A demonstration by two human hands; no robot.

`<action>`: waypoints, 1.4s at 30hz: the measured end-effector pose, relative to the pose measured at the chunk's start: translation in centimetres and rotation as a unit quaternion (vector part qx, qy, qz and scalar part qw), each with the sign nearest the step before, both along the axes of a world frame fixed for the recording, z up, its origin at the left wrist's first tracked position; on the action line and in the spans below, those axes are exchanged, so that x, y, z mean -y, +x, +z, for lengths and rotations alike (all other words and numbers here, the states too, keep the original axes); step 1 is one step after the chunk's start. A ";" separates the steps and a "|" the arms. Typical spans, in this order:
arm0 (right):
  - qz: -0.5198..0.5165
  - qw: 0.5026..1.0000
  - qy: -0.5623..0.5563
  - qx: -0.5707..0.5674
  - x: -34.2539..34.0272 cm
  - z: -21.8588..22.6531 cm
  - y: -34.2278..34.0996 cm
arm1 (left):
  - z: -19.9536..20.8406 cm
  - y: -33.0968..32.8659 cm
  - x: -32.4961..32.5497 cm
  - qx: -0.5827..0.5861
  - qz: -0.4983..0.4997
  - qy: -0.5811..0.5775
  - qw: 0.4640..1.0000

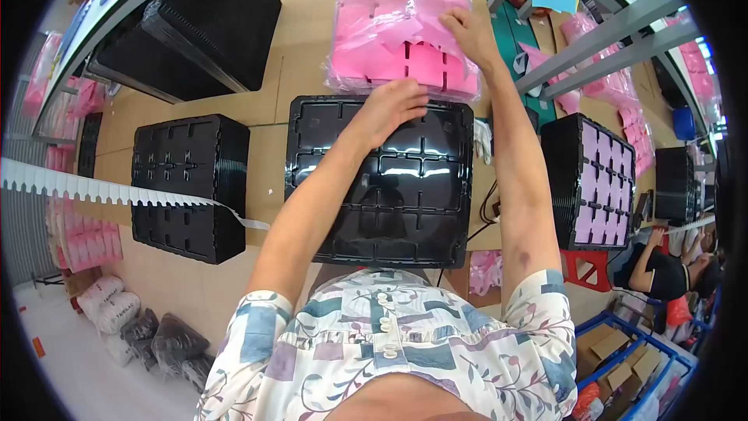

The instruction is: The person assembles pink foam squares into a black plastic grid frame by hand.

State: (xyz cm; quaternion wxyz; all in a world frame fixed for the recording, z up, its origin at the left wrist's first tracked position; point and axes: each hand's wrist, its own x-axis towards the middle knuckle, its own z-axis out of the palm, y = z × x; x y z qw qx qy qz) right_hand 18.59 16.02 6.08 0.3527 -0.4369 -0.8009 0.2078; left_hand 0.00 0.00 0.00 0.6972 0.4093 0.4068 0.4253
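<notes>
A black plastic tray (378,226) with moulded compartments lies in front of me, its glossy pockets without inserts. Just beyond it is a clear plastic bag (374,0) packed with pink foam pieces (432,58); the film is torn open at the near side and bares the foam. My right hand (470,37) is closed at the bag's right side, fingers curled, with the film seemingly pinched in them. Over the tray's far edge, close to the bag's near side, my left hand (392,107) is open, fingers stretched out and holding nothing.
Black trays stand stacked at the left (175,187), and taller black stacks (210,31) rise behind them. On the right is a tray stack (600,187) with pink inserts. A white serrated strip (109,191) crosses at left. Metal shelf bars (623,39) flank the bench; a co-worker (662,265) is far right.
</notes>
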 end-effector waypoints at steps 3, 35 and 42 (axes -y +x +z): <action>0.013 0.998 -0.054 -0.020 -0.6 -0.1 0.5 | 0.2 -0.9 -2.6 0.417 0.132 -0.130 0.890; -0.234 0.899 -0.355 -0.101 28.5 -3.5 6.0 | 0.1 -11.1 19.9 -0.247 0.264 -0.048 0.931; -0.280 0.922 -0.240 0.115 33.2 -3.3 4.9 | 1.9 -10.0 24.4 -0.536 0.210 0.012 0.817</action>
